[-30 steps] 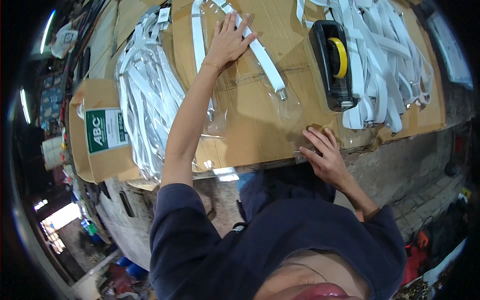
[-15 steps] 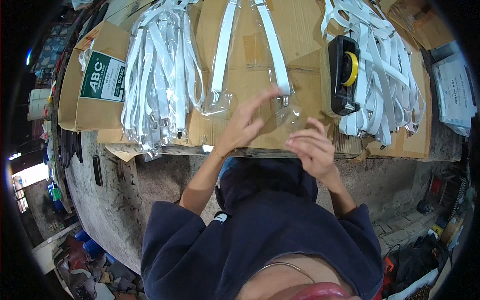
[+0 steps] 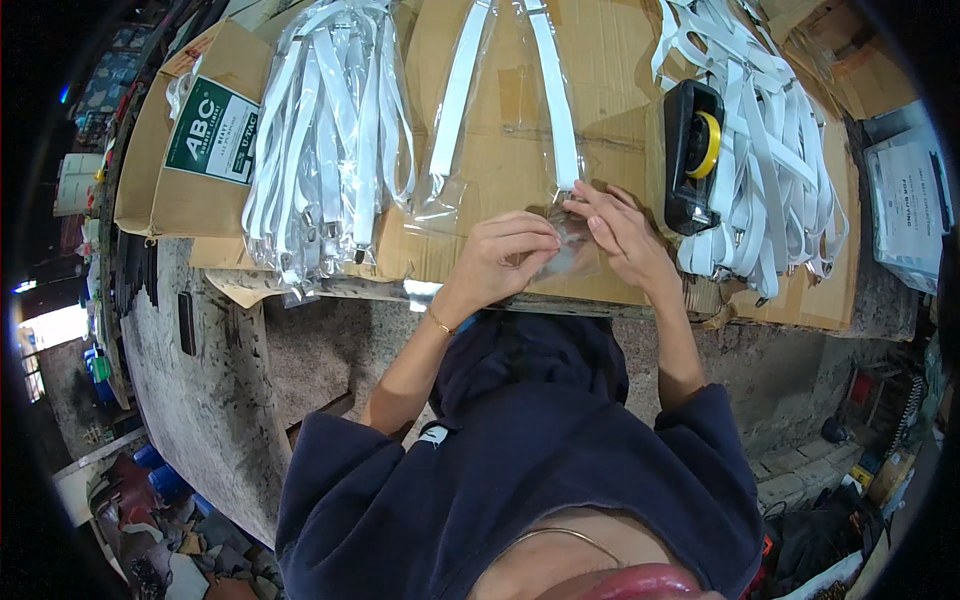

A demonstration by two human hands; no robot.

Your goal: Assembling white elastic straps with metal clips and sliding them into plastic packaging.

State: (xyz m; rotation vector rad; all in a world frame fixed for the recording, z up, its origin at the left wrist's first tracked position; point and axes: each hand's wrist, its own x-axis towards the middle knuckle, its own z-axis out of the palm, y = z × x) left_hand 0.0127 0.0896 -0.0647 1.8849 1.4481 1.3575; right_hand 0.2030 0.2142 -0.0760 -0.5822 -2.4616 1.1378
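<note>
A pair of white elastic suspenders (image 3: 560,130) with metal clips lies in front of me, its two straps spread apart inside clear plastic sleeves. My left hand (image 3: 505,258) is closed, fingertips and thumb pinching the loose lower end of the right strap's plastic sleeve (image 3: 574,258). On the other side of that end, my right hand (image 3: 630,240) has its fingers pressed together on the plastic, just below the strap's clip, which they partly hide. The left strap's sleeve end (image 3: 437,208) lies flat, untouched.
Cardboard (image 3: 490,90) covers the tabletop. Bagged white suspenders (image 3: 330,150) are heaped at left beside an open carton (image 3: 150,180). To the right stand a black tape dispenser (image 3: 690,160) and a pile of unbagged white suspenders (image 3: 765,150). Further right is a clear plastic bin (image 3: 905,200).
My left hand has drawn back from the strap's clip to the sleeve's lower end. My right hand has moved up onto the plastic by the clip. Both hands now grip the sleeve.
</note>
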